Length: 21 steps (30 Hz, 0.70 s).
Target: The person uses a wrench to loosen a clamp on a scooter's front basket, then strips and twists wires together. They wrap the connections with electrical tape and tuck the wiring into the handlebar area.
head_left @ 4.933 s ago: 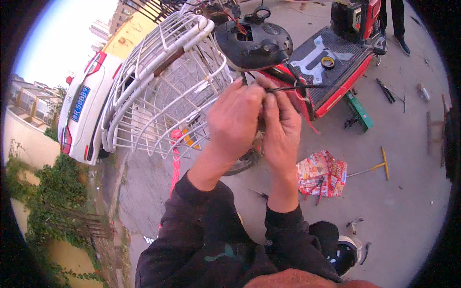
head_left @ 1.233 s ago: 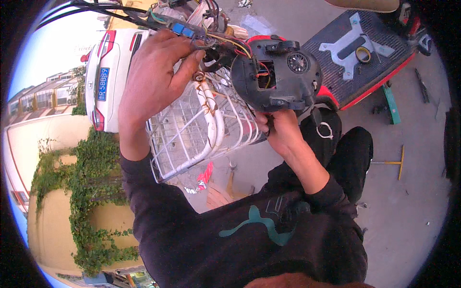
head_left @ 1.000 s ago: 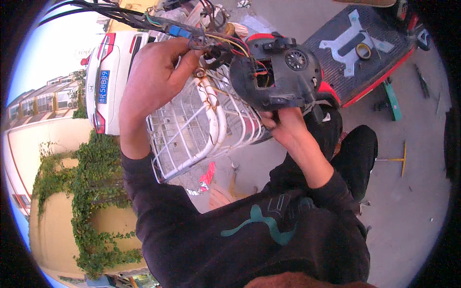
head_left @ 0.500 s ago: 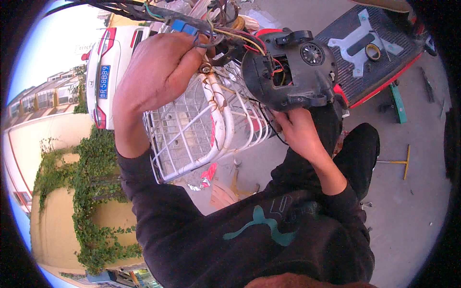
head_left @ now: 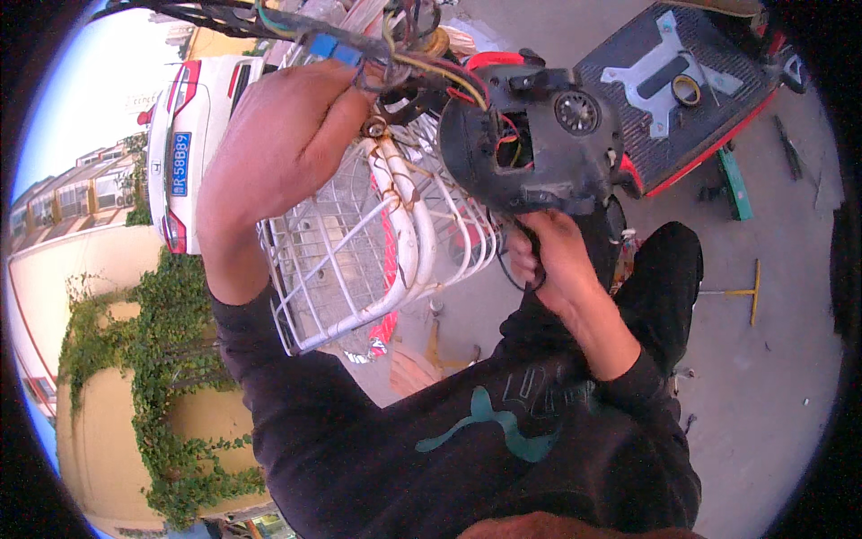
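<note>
My left hand (head_left: 278,135) is curled closed at the wiring beside a blue connector (head_left: 334,49), above the white wire basket (head_left: 346,325). Its fingertips are partly hidden, so what they grip does not show. Loose coloured wires (head_left: 440,67) run from there toward a black plastic housing (head_left: 480,166), which has a rectangular opening with more wires inside. Just below the housing, my right hand (head_left: 567,260) has its fingers bent around a thin black cable (head_left: 505,269), which loops down beside them.
Right of the housing, a ribbed black footboard (head_left: 593,76) carries a grey metal bracket (head_left: 663,112) and a yellow tape roll (head_left: 686,90). On the ground lie a green bar (head_left: 734,184) and a yellow T-handled tool (head_left: 755,292). A white car (head_left: 205,117) stands at left.
My right hand has dropped slightly away from the housing, and the black cable now shows across its fingers. The view has shifted a little; my left hand keeps its place at the wiring.
</note>
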Each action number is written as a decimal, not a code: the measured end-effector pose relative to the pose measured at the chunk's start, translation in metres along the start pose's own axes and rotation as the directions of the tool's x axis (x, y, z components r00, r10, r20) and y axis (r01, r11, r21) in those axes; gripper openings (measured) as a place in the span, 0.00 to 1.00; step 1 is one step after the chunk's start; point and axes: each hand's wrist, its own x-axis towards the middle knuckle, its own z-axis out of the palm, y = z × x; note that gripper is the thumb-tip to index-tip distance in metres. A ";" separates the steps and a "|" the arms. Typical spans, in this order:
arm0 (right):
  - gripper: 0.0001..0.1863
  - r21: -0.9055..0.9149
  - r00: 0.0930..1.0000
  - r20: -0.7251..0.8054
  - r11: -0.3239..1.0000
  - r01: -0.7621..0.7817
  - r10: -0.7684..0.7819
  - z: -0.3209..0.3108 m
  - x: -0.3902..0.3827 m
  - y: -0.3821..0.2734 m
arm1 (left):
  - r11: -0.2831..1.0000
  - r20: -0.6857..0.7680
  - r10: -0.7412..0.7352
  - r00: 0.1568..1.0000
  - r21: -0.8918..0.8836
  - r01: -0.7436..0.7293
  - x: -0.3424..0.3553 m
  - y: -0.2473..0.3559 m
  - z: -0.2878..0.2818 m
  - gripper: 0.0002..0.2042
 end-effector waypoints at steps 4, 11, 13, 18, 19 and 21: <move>0.13 -0.192 0.988 0.019 0.969 0.155 -0.154 0.013 0.020 -0.012 | 0.992 0.079 -0.033 0.996 -0.119 0.042 0.008 0.004 -0.010 0.12; 0.14 -0.558 0.520 0.203 0.338 0.758 -0.830 0.016 0.068 0.012 | 0.895 -0.055 0.125 0.991 -0.425 -0.136 0.003 -0.044 -0.011 0.10; 0.12 -0.517 0.543 0.204 0.381 0.766 -0.814 0.031 0.062 0.021 | 0.901 -0.031 -0.098 0.995 -0.427 0.076 -0.015 -0.063 -0.025 0.10; 0.10 -0.420 0.699 0.125 0.601 0.680 -0.704 0.030 0.061 0.017 | 0.778 -0.174 -0.349 0.921 -0.602 0.182 0.003 -0.105 0.010 0.15; 0.10 -0.367 0.799 0.117 0.721 0.587 -0.590 0.030 0.060 0.016 | 0.787 -0.149 -0.353 0.924 -0.581 0.207 0.006 -0.107 0.012 0.16; 0.10 -0.446 0.693 0.106 0.589 0.674 -0.713 0.031 0.081 0.024 | 0.805 -0.096 -0.355 0.930 -0.537 0.252 0.014 -0.107 0.011 0.18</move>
